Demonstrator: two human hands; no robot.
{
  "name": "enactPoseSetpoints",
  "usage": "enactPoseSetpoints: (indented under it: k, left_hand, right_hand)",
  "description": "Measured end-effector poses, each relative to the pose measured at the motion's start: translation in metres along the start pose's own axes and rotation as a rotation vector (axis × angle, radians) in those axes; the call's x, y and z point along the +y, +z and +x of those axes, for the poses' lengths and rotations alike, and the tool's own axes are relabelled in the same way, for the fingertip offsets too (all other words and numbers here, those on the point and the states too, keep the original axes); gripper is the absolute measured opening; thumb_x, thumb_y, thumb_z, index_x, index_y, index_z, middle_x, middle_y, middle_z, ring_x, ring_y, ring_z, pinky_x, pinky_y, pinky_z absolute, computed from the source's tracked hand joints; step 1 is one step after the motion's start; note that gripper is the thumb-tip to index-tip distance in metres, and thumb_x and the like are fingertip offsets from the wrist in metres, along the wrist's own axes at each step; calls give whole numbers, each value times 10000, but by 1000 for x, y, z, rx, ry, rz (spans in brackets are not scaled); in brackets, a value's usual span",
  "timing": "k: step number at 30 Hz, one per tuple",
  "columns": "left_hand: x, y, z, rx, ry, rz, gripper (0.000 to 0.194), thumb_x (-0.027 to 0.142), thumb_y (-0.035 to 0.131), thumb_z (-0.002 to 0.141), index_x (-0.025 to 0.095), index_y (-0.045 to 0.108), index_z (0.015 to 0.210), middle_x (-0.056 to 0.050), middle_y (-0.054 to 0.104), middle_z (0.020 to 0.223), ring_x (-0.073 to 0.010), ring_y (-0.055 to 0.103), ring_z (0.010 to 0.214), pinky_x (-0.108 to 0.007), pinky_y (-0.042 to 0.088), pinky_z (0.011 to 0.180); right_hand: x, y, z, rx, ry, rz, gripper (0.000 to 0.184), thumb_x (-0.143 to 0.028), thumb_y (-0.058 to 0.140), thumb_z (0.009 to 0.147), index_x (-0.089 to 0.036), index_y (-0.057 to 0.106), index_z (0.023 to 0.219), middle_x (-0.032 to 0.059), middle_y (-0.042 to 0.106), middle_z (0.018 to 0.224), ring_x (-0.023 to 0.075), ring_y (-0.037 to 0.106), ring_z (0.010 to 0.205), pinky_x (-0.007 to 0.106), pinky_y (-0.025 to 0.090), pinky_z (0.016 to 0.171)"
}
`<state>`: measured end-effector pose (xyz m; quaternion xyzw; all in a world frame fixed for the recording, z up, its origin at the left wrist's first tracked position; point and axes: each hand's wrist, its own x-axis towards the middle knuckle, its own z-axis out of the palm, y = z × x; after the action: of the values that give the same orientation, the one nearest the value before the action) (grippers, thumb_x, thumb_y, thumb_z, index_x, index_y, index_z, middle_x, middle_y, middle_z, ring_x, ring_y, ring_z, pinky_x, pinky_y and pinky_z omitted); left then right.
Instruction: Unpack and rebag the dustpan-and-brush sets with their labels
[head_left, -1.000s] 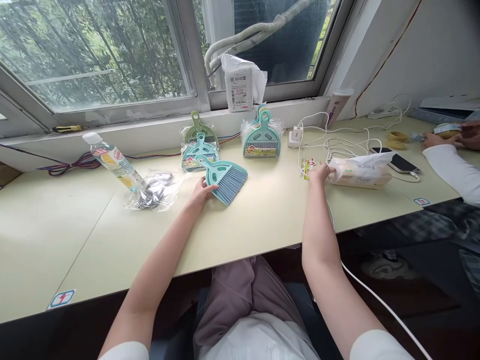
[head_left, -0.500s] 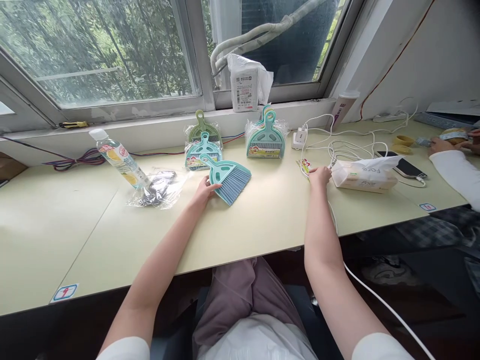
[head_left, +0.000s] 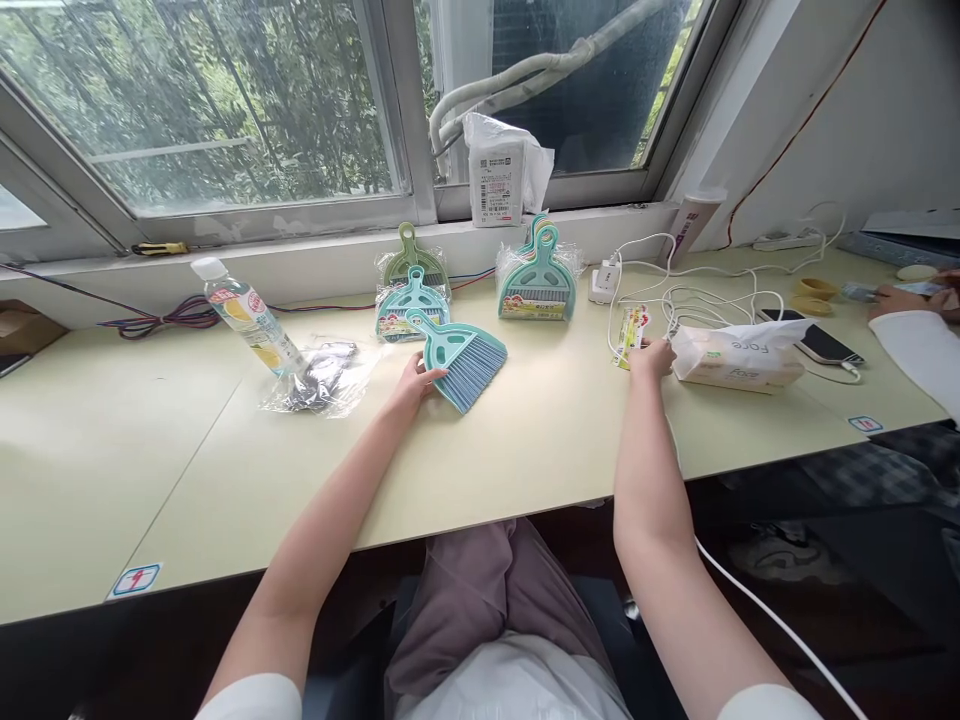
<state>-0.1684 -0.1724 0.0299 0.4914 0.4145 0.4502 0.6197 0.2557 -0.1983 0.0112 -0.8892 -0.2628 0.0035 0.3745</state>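
My left hand (head_left: 411,384) grips the handle end of a small teal brush with blue-grey bristles (head_left: 463,358) lying on the pale desk (head_left: 525,440). My right hand (head_left: 649,357) is closed on a small colourful paper card (head_left: 630,331), lifted on edge beside a white tissue pack (head_left: 739,357). Behind the brush stand packaged teal and green dustpan sets (head_left: 411,298), and a taller wrapped stack of them (head_left: 537,282).
A tilted drink bottle (head_left: 247,318) and crumpled clear wrap (head_left: 322,378) lie left of the brush. White cables (head_left: 697,295), a charger (head_left: 604,283) and a phone (head_left: 821,343) crowd the right. Another person's hand and white sleeve (head_left: 911,335) work at far right.
My right hand has picked the small card up off the desk beside the tissue pack. My left hand stays on the brush.
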Motion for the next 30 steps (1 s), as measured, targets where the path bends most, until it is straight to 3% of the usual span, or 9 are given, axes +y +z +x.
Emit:
enactPoseSetpoints:
  k: [3,6,8,10,15,17,22,26,30]
  left_hand:
    - [0,-1,2,31,-7,-20,601,222,739,624,249,512,1181,-31,640,1046,-174,646,859,-300,539,735]
    - [-1,-2,3,38,-16,-35,604,230,714,636,266,509,1203,-21,638,1048,-155,639,805,-277,530,687]
    - [-1,-2,4,36,-13,-40,622,234,712,636,274,506,1221,-20,642,1061,-154,640,804,-273,527,681]
    - [-1,-3,4,26,-16,-39,622,245,713,639,282,512,1226,-18,646,1073,-157,643,805,-275,527,674]
    - [1,-1,-1,-21,-13,-49,542,293,715,667,256,565,1187,-38,676,1063,-199,664,844,-321,540,734]
    - [3,1,-3,-42,-18,-54,507,331,728,677,230,588,1154,-59,691,1031,-229,675,872,-355,542,781]
    - [6,4,-7,-145,-25,5,472,456,724,720,196,628,1101,-94,703,1002,-279,677,940,-378,541,806]
    - [6,3,-9,-183,48,75,478,356,786,659,186,635,1080,-89,697,1011,-273,665,953,-352,532,806]
    - [6,2,-9,-174,87,111,494,247,807,592,196,644,1055,-67,682,1005,-266,644,993,-337,520,824]
  right_hand:
    - [-11,-9,-6,176,119,52,211,-180,570,814,-202,691,985,116,670,1003,291,586,1031,506,396,904]
    - [-32,-17,-16,363,-46,231,272,-202,449,898,-168,642,1087,124,655,1112,258,585,1065,456,414,931]
    - [-54,-17,-30,300,-212,427,287,-213,424,916,-131,617,1112,127,650,1133,205,612,1005,367,456,903]
    - [-78,-12,-54,41,-391,591,270,-243,452,909,-145,631,1086,110,660,1130,188,622,993,333,481,881]
    - [-118,3,-136,-986,-836,776,259,-343,596,829,-200,722,1005,56,717,1041,203,656,946,326,536,816]
    - [-120,7,-159,-1124,-963,718,260,-338,595,833,-215,743,1008,47,725,1032,200,658,919,328,535,806]
    - [-116,16,-174,-886,-1113,521,200,-252,585,854,-260,763,947,25,735,956,184,656,847,318,510,778]
    - [-114,18,-173,-708,-1151,389,188,-250,586,876,-286,751,959,18,733,973,191,652,842,312,482,740]
    - [-114,19,-174,-676,-1176,343,152,-244,598,875,-285,731,937,14,729,993,200,647,888,310,462,742]
